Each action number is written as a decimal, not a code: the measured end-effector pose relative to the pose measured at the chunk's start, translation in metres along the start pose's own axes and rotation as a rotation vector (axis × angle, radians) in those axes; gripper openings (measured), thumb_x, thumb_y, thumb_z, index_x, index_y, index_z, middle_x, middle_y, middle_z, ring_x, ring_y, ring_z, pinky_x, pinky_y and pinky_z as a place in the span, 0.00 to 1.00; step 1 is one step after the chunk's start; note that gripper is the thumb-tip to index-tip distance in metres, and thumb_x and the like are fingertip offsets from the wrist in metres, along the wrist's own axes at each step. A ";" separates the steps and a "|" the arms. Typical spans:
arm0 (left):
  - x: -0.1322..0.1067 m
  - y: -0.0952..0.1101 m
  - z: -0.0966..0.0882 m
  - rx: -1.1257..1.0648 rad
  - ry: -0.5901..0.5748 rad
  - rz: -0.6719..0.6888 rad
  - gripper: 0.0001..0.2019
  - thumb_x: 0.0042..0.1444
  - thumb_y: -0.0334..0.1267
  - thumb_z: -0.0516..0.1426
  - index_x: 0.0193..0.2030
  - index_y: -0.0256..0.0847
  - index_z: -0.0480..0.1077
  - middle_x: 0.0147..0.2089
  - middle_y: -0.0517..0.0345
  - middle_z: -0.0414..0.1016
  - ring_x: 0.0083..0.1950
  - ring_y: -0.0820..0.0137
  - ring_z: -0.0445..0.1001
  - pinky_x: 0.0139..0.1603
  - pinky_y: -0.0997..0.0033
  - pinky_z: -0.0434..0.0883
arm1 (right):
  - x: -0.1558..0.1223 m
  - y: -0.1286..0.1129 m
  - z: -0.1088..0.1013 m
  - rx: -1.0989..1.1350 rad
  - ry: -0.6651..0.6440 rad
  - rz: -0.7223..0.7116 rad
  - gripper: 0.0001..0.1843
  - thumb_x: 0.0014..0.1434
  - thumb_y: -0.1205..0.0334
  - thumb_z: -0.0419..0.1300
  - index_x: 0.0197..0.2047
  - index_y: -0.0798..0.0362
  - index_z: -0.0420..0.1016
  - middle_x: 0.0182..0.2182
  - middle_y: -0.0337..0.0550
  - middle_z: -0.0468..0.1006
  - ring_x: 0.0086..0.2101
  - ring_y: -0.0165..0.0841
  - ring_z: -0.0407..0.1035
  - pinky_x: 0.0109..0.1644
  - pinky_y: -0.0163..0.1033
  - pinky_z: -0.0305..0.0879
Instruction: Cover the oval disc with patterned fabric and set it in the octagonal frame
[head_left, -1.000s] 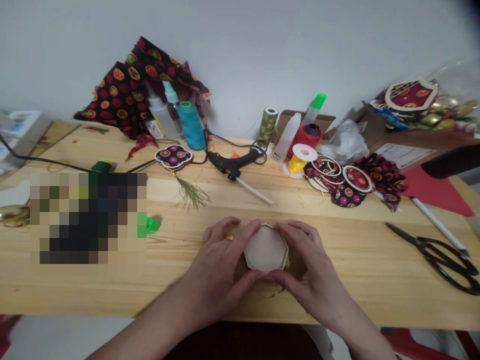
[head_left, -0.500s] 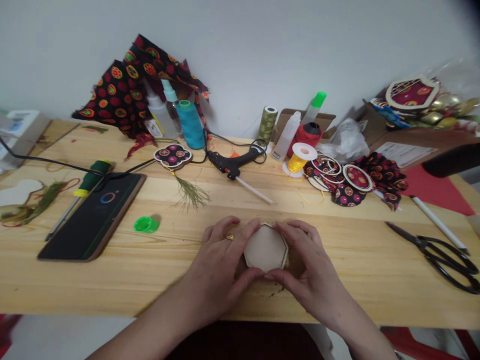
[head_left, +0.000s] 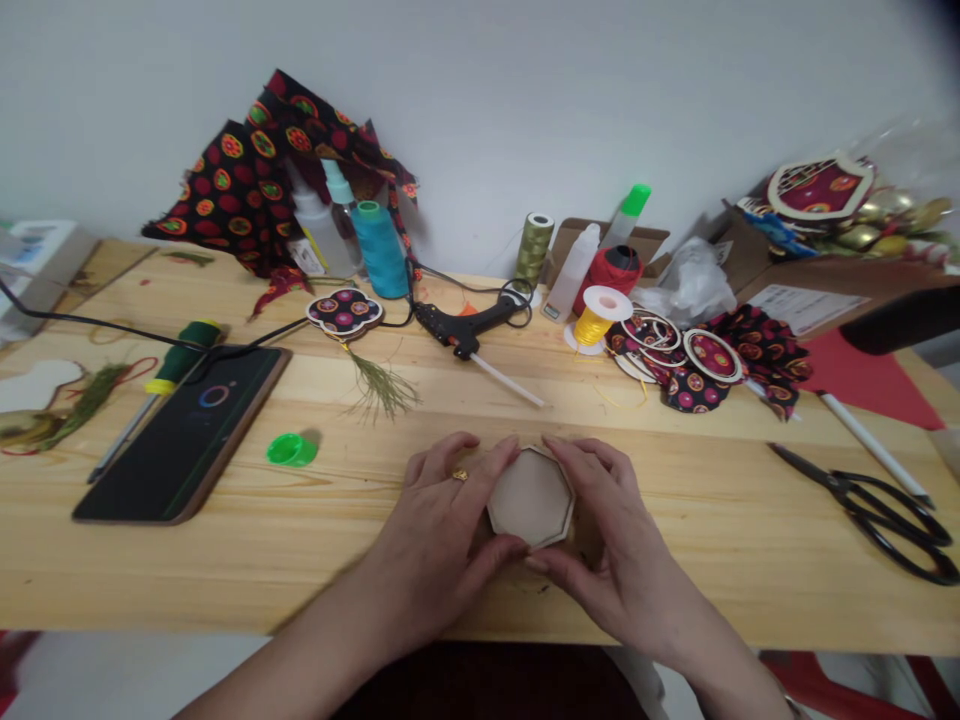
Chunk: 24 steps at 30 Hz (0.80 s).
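Note:
Between my two hands, near the front of the wooden table, is a small pale octagonal wooden piece (head_left: 531, 497) with a raised rim. My left hand (head_left: 450, 515) grips its left side, fingers at the upper edge and thumb at the lower one; a gold ring shows on a finger. My right hand (head_left: 611, 530) holds the right side in the same way, its thumb near the bottom edge. Part of the piece's rim is covered by my fingers. Closest on the left lies a green cap (head_left: 292, 450).
Behind my hands lies a black glue gun (head_left: 465, 325) with its glue stick. A phone (head_left: 184, 440) and screwdriver (head_left: 161, 385) lie left; scissors (head_left: 862, 510) and a white pen (head_left: 874, 445) lie right. Thread spools (head_left: 589, 325), bottles, patterned fabric (head_left: 225, 190) and a tasselled ornament (head_left: 345, 313) stand or lie farther back.
The octagonal piece is turned or tilted slightly, so more of its rim shows. My right thumb and fingers have shifted a little on its edge; my left hand is nearly still.

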<state>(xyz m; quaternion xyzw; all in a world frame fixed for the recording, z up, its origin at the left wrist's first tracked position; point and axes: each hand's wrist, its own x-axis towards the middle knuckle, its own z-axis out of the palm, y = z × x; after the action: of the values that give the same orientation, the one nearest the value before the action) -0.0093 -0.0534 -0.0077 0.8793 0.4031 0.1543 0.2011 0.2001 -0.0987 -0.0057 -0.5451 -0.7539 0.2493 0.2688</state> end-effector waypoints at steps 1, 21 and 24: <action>0.000 0.000 0.000 0.001 0.000 0.000 0.35 0.59 0.42 0.59 0.68 0.36 0.49 0.60 0.44 0.71 0.63 0.49 0.56 0.60 0.43 0.59 | 0.000 -0.001 -0.001 -0.014 -0.030 -0.013 0.44 0.58 0.54 0.64 0.70 0.45 0.44 0.63 0.48 0.60 0.63 0.47 0.45 0.64 0.57 0.55; -0.002 0.002 -0.001 0.004 0.024 0.017 0.35 0.59 0.39 0.59 0.69 0.37 0.48 0.57 0.44 0.73 0.63 0.49 0.56 0.59 0.43 0.59 | 0.003 -0.004 -0.002 -0.099 -0.097 -0.048 0.46 0.58 0.45 0.61 0.71 0.50 0.43 0.63 0.51 0.61 0.64 0.52 0.42 0.63 0.61 0.53; -0.001 0.002 -0.001 0.013 0.010 0.010 0.34 0.60 0.42 0.58 0.68 0.35 0.50 0.53 0.44 0.75 0.63 0.48 0.55 0.59 0.43 0.59 | -0.003 -0.004 -0.009 0.006 0.030 -0.006 0.41 0.61 0.46 0.58 0.70 0.49 0.45 0.65 0.49 0.57 0.64 0.49 0.44 0.65 0.58 0.52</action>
<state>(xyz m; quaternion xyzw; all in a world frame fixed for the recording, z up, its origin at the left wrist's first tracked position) -0.0095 -0.0553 -0.0064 0.8817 0.4009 0.1571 0.1927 0.2047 -0.1018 0.0032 -0.5456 -0.7508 0.2425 0.2824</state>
